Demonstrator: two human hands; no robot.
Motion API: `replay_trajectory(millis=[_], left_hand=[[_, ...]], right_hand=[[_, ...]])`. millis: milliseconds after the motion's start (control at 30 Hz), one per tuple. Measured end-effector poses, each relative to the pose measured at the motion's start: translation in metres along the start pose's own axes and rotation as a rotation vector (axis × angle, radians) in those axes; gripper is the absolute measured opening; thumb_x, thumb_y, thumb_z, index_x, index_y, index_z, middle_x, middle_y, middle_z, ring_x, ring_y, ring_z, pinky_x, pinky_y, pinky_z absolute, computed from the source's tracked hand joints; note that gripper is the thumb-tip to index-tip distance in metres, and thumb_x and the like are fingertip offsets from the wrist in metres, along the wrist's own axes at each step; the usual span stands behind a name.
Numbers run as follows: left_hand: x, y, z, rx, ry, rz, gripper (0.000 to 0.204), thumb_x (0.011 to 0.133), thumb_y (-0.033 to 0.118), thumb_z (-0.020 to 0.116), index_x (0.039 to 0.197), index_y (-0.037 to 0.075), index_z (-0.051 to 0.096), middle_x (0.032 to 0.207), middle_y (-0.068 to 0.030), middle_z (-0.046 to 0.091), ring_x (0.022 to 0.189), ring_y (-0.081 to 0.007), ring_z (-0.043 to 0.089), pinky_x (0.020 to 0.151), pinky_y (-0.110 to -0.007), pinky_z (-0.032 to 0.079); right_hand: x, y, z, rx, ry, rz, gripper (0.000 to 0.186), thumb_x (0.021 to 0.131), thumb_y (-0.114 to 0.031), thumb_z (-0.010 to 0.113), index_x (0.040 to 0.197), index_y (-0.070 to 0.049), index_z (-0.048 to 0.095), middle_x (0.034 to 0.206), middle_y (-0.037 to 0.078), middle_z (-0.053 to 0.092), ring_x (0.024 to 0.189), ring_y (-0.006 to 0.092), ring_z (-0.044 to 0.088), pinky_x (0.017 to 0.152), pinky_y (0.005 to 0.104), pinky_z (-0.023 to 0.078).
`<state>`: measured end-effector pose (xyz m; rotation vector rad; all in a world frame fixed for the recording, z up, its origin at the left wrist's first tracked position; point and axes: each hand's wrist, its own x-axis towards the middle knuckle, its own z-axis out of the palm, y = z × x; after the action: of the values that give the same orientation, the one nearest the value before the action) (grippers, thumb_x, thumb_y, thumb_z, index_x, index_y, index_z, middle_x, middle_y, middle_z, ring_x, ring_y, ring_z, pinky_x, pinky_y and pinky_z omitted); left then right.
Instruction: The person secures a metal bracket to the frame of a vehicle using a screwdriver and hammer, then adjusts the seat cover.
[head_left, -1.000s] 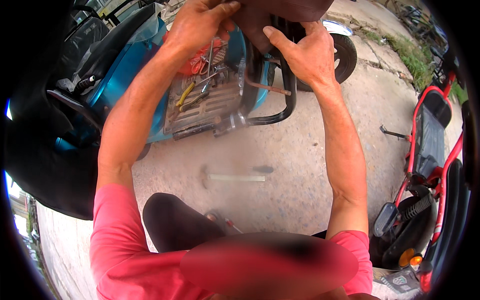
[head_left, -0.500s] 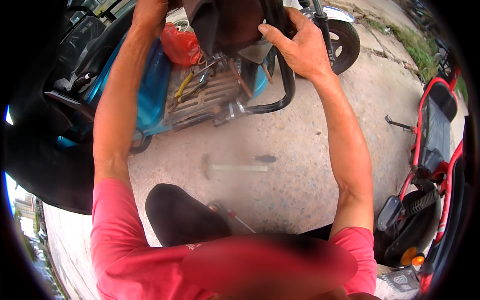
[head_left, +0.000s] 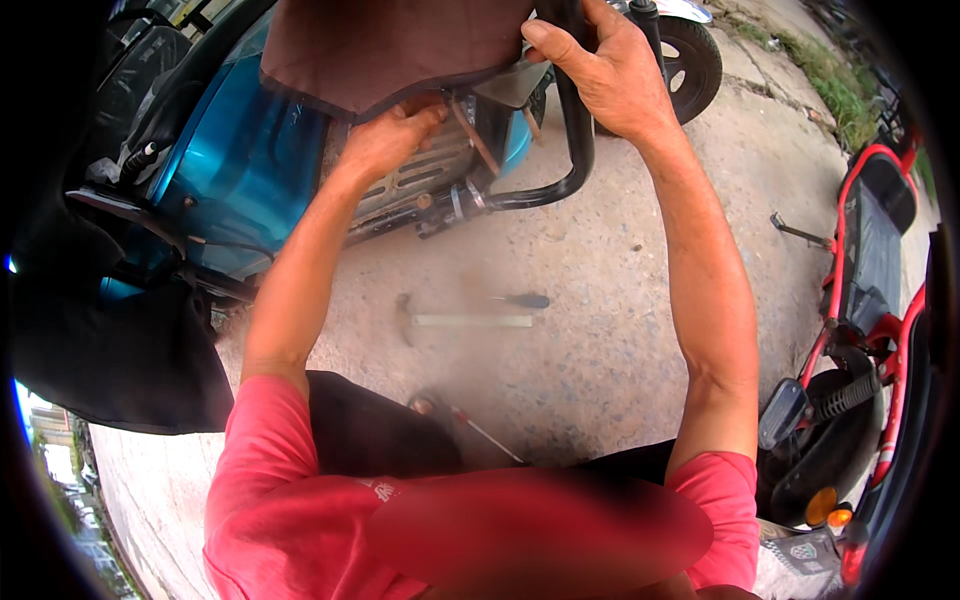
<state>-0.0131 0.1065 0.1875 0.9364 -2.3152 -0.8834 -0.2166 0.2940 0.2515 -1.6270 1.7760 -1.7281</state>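
The site is outdoors, in daylight. The floor is speckled grey-beige concrete pavement (head_left: 620,300), crossed by a joint (head_left: 775,90) at upper right. A green grass strip (head_left: 848,98) borders the pavement there. A red-framed scooter (head_left: 864,262) stands along the right side. Pale concrete continues at lower left.

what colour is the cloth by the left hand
The cloth is dark reddish brown, best seen in the head view.
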Motion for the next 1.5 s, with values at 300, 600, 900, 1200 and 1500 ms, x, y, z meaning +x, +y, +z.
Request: replay_trajectory(millis=[300, 600, 900, 1200, 1500], left_hand=[[-0.008, 0.050, 0.006, -0.495, -0.144, 0.105, 0.040, 0.098, 0.039, 0.063, 0.103, -0.001, 0.068, 0.086, -0.0063, 0.072, 0.078, -0.0132, 0.069, 0.066, -0.029, 0.050], [0.021, 0.082, -0.001, -1.064, 0.033, 0.426, 0.036, 0.094, 0.014, 0.068, 0.126, 0.005, 0.057, 0.117, -0.0080, 0.065, 0.105, -0.0248, 0.067, 0.079, -0.032, 0.055], [0.027, 0.076, -0.001, -1.028, 0.022, 0.441, 0.037, 0.092, 0.012, 0.069, 0.125, 0.002, 0.055, 0.116, -0.0105, 0.065, 0.103, -0.0234, 0.068, 0.077, -0.030, 0.056], [0.026, 0.075, 0.002, -0.993, 0.060, 0.440, 0.046, 0.092, 0.009, 0.068, 0.132, -0.001, 0.047, 0.118, -0.0144, 0.063, 0.102, -0.0260, 0.069, 0.077, -0.030, 0.056], [0.028, 0.051, 0.009, -0.626, 0.175, 0.351, 0.027, 0.093, 0.012, 0.071, 0.114, -0.001, 0.061, 0.102, -0.0090, 0.068, 0.086, -0.0175, 0.069, 0.073, -0.029, 0.053]], right_hand=[[0.009, 0.018, 0.006, 0.052, -0.007, -0.064, 0.044, 0.092, -0.037, 0.070, 0.117, 0.000, 0.064, 0.096, 0.011, 0.070, 0.089, 0.0167, 0.065, 0.079, 0.0341, 0.052], [0.000, 0.041, 0.016, 0.290, 0.309, -0.167, 0.043, 0.101, -0.036, 0.057, 0.116, 0.004, 0.065, 0.095, 0.006, 0.069, 0.086, 0.0138, 0.063, 0.077, 0.0271, 0.050], [-0.017, 0.126, 0.015, 0.285, -0.303, 0.542, 0.046, 0.105, -0.038, 0.045, 0.134, -0.006, 0.062, 0.119, 0.010, 0.071, 0.110, 0.0179, 0.067, 0.098, 0.0344, 0.049], [-0.008, 0.145, 0.029, 0.728, -0.314, 0.517, 0.039, 0.105, -0.027, 0.048, 0.128, 0.001, 0.062, 0.105, 0.009, 0.070, 0.086, 0.0154, 0.065, 0.079, 0.0288, 0.052], [-0.007, 0.114, 0.019, 0.420, -0.120, 0.504, 0.021, 0.097, -0.022, 0.066, 0.110, -0.006, 0.070, 0.085, -0.001, 0.071, 0.077, 0.0083, 0.060, 0.072, 0.0253, 0.044]])
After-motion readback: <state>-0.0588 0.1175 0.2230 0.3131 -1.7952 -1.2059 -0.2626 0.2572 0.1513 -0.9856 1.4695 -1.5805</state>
